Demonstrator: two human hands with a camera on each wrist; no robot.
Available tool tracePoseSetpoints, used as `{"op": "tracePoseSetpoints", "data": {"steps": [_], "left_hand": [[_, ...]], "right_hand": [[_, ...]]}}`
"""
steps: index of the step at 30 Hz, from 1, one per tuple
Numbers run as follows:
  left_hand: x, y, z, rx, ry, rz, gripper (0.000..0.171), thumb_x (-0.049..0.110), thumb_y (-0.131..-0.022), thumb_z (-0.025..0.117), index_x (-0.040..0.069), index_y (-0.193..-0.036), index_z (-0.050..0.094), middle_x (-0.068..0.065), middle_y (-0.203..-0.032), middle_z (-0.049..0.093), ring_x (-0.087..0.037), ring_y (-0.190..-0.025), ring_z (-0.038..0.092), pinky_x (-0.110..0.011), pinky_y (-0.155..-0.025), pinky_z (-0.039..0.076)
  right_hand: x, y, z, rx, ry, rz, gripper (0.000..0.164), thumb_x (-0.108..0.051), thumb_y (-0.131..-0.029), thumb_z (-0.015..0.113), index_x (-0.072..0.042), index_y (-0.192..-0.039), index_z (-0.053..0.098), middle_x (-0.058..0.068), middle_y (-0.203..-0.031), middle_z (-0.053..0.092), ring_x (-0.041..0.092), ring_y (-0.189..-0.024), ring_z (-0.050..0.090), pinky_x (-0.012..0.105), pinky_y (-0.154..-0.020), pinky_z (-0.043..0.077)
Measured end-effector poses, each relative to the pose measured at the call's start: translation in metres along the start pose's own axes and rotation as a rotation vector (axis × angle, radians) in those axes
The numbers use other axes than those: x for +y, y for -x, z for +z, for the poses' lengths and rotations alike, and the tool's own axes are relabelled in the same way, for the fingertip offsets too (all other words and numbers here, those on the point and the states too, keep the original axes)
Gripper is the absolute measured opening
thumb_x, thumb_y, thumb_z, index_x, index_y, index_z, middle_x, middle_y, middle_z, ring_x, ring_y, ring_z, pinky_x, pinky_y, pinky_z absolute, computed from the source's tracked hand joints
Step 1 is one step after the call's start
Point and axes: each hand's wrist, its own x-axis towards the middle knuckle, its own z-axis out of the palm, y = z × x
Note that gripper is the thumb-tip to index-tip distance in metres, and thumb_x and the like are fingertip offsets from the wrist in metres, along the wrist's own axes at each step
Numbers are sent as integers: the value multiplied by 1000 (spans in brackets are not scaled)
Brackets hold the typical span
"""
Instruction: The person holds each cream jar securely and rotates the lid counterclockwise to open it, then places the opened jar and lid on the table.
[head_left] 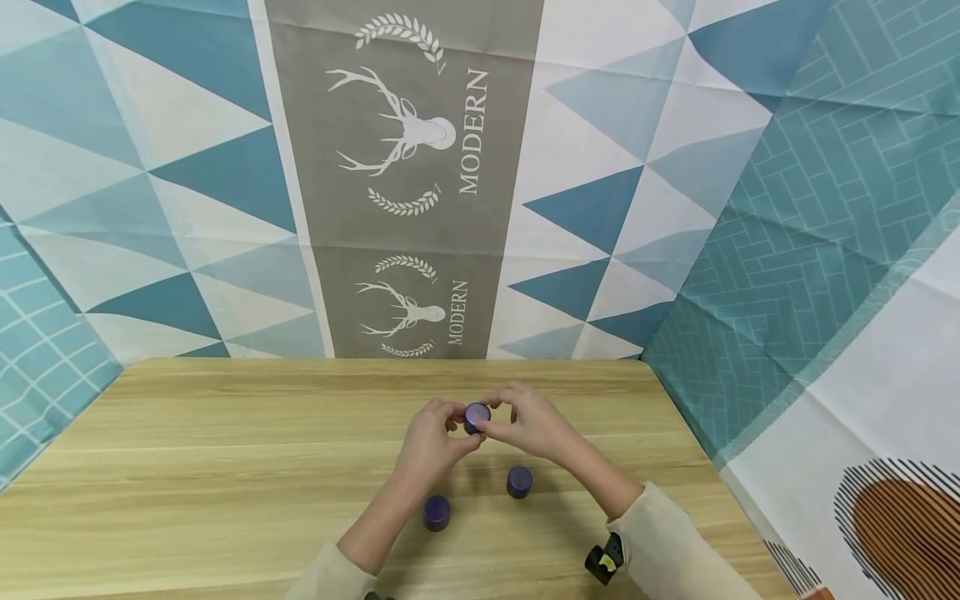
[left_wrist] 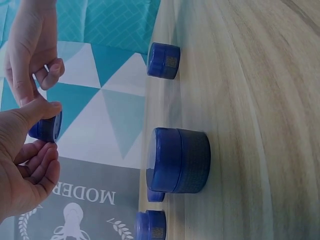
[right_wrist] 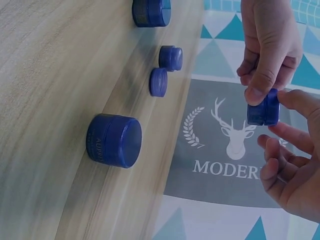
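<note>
A small round purple screw-top jar (head_left: 477, 415), bluer in the wrist views, is held up over the table between both hands. My left hand (head_left: 431, 442) pinches it from the left between thumb and fingers. From the other side, the thumb and fingers of my right hand (head_left: 531, 422) grip it. In the right wrist view, a seam between lid and body shows on the held jar (right_wrist: 263, 109). Below the hands, one jar (head_left: 519, 482) stands upright near the right forearm, and another jar (head_left: 437, 512) beside the left forearm.
Farther back on the wooden table (head_left: 225, 467), the right wrist view shows a smaller jar (right_wrist: 171, 58) and a flat round lid (right_wrist: 158, 82) beside it; the hands hide these in the head view. A patterned cloth (head_left: 405, 167) hangs behind the table's far edge.
</note>
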Motion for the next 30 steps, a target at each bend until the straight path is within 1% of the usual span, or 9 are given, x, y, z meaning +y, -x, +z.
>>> {"op": "tracePoseSetpoints", "data": {"steps": [3, 8, 11, 15, 19, 23, 25, 27, 30], "left_hand": [[0, 1, 0, 1, 8, -3, 32, 23, -71, 80, 5, -94, 69, -9, -91, 64, -19, -82, 57, -30, -71, 49], [0, 1, -1, 13, 12, -8, 32, 23, -70, 80, 5, -95, 70, -6, -90, 65, -17, -80, 56, -29, -71, 49], [0, 1, -1, 14, 9, -11, 31, 23, -71, 80, 6, -95, 70, -3, -89, 64, -16, -80, 55, -29, -71, 48], [0, 1, -1, 9, 8, -12, 31, 23, -71, 80, 6, -94, 70, -4, -89, 64, -16, -81, 55, -29, -71, 48], [-1, 1, -1, 4, 1, -8, 31, 23, -70, 80, 6, -93, 70, -6, -89, 64, -15, -80, 55, -29, -70, 48], [-1, 2, -1, 9, -7, -1, 31, 24, -70, 80, 6, -94, 70, -5, -88, 64, -15, -79, 54, -28, -70, 47], [0, 1, -1, 14, -3, 1, 31, 24, -71, 80, 6, -94, 70, -4, -88, 64, -14, -79, 54, -28, -70, 47], [0, 1, -1, 13, 3, 1, 31, 24, -71, 79, 6, -94, 70, -4, -88, 64, -15, -80, 54, -28, -70, 47], [0, 1, -2, 7, 17, -7, 30, 23, -71, 79, 6, -94, 70, -5, -89, 64, -15, -80, 54, -28, -70, 47]], "right_hand": [[-1, 1, -1, -14, 9, -8, 35, -31, -85, 67, -13, -115, 65, 7, -106, 62, 9, -65, 47, 21, -56, 42], [-1, 2, 0, 1, -20, 16, 44, -37, -84, 67, -12, -120, 61, 6, -108, 62, 9, -64, 47, 21, -55, 42], [0, 1, 1, 21, -32, 26, 40, -37, -83, 69, -14, -114, 65, 5, -105, 62, 9, -65, 47, 22, -56, 42], [-1, 1, 0, 19, -3, 1, 30, -33, -83, 70, -17, -108, 68, 2, -101, 61, 8, -65, 47, 21, -56, 42], [-2, 1, -1, -9, 18, -27, 32, -30, -85, 67, -14, -113, 66, 3, -104, 62, 7, -63, 46, 21, -55, 42], [-2, 3, -2, -16, -11, -3, 40, -33, -87, 65, -12, -121, 62, 7, -112, 61, 8, -64, 47, 22, -55, 43], [-2, 3, -2, -4, -26, 14, 42, -35, -85, 67, -13, -120, 62, 7, -113, 61, 9, -65, 48, 22, -55, 43], [-2, 3, -1, 9, -25, 17, 39, -36, -84, 68, -14, -116, 64, 6, -111, 62, 9, -66, 48, 22, -56, 42], [-2, 2, -2, 14, -5, -3, 33, -33, -83, 69, -16, -112, 66, 4, -108, 62, 8, -65, 48, 21, -55, 42]]}}
